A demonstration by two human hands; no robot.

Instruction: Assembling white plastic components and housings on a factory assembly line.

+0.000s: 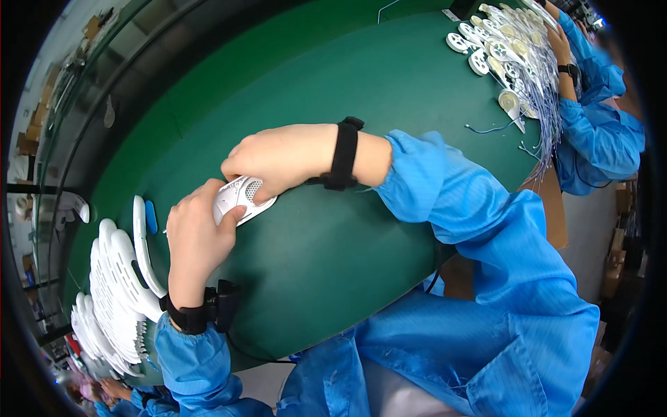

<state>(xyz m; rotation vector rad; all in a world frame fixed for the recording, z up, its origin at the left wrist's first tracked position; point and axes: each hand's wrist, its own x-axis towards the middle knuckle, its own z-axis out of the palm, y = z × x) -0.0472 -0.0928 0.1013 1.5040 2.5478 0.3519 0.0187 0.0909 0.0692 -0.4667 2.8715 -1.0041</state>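
Between my two hands is a white plastic housing (233,197) with a patch of small round holes, held just over the green tabletop. My left hand (200,226) grips its left side, thumb on the near edge and fingers mostly hidden behind. From the right, my right hand (278,161) reaches across and closes on the far and right edges, its thumb pressing beside the holes. The underside of the housing cannot be seen. Both wrists wear black straps.
Stacks of curved white plastic parts (114,299) stand left of my left forearm, near a small blue piece (151,217). A pile of white round parts with wires (511,52) lies at the far right. A co-worker's blue sleeve (594,132) is beside it.
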